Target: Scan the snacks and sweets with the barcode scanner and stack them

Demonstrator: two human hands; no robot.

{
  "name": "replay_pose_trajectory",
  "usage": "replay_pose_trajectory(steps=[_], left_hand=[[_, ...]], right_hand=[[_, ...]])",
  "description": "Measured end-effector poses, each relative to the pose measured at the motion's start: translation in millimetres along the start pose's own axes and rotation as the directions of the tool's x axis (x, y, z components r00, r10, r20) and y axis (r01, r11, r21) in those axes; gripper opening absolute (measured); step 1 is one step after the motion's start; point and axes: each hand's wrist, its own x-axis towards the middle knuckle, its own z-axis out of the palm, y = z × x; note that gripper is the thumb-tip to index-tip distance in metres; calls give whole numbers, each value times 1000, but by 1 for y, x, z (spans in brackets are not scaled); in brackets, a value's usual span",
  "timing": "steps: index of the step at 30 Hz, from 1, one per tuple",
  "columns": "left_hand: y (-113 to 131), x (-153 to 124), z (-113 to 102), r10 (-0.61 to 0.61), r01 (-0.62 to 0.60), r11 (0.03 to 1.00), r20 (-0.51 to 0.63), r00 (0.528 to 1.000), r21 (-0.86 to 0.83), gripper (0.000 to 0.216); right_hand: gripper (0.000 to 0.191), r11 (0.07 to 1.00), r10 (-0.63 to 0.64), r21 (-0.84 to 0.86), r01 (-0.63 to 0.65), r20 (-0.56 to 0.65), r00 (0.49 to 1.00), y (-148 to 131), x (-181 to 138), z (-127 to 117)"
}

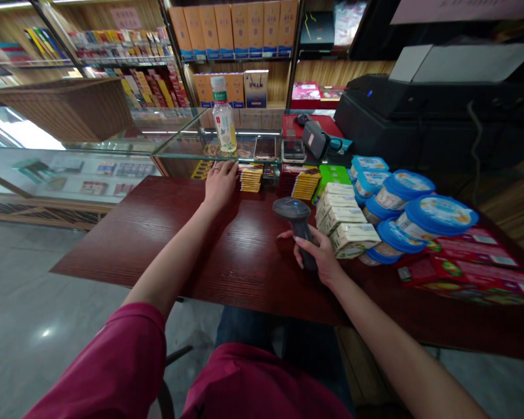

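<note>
My right hand (321,253) is wrapped round the handle of a dark barcode scanner (293,209), its head tilted up with a small blue light showing. My left hand (220,183), with a ring on one finger, reaches to the back of the dark red wooden table. Its fingers are stretched out beside a row of red and yellow packets (250,178); the fingertips are partly hidden, and whether they touch the packets I cannot tell. A second row of such packets (305,183) stands further right. Cream-coloured boxes (349,224) are stacked just right of the scanner.
Blue-lidded tubs (441,215) are piled at the right, near red packages (475,267). On the glass counter stand a drink bottle (224,125), two phones (265,149) and a black device (315,141). Black machines (419,116) rise at the back right. A wicker basket (70,107) sits left.
</note>
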Motion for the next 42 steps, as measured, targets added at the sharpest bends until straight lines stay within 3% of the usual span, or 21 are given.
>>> replay_pose_trajectory(steps=[3, 7, 10, 13, 16, 19, 22, 25, 28, 31, 34, 38, 40, 42], left_hand=[[25, -3, 3, 31, -32, 998, -23, 999, -51, 55], [73, 9, 14, 259, -250, 958, 48, 965, -139, 58], [103, 27, 28, 342, -330, 928, 43, 939, -170, 58], [115, 37, 38, 367, -357, 916, 22, 930, -182, 47], [112, 28, 33, 379, -366, 904, 15, 925, -221, 39], [99, 4, 17, 255, -253, 906, -38, 966, -339, 38], [77, -22, 1, -30, -4, 837, -54, 998, -548, 33], [52, -41, -4, -211, 249, 592, 151, 966, -767, 38], [35, -56, 0, -229, 446, 299, 390, 892, -844, 57], [30, -64, 4, -236, 509, 172, 467, 852, -843, 61], [32, -65, 5, -238, 516, 165, 474, 848, -840, 55], [32, -62, 4, -218, 511, 227, 468, 856, -829, 50], [27, -60, 3, -222, 456, 347, 401, 889, -819, 46], [17, -59, -1, -211, 346, 559, 274, 938, -754, 37]], right_hand=[[33, 996, -81, -34, 78, -95, 992, 5, 0, 0], [32, 984, -164, -105, 146, -190, 968, 7, -1, 3], [37, 967, -191, -205, 151, -193, 962, 5, -5, 4], [46, 945, -226, -282, 165, -197, 954, 3, -10, 4], [50, 931, -268, -305, 200, -202, 942, 4, -12, 3], [49, 928, -276, -302, 217, -168, 946, 5, -14, 1], [46, 935, -238, -285, 210, -67, 969, 6, -16, 0], [46, 946, -186, -260, 195, 58, 981, 9, -18, -1], [46, 952, -161, -246, 182, 106, 981, 11, -21, -1], [42, 966, -111, -221, 134, 115, 987, 7, -23, 2], [37, 980, -50, -186, 71, 115, 992, 1, -25, 6], [33, 983, -9, -181, 31, 122, 992, -4, -25, 10], [34, 982, 1, -189, 22, 121, 993, -4, -25, 10], [34, 980, -2, -197, 24, 113, 994, -4, -25, 9]])
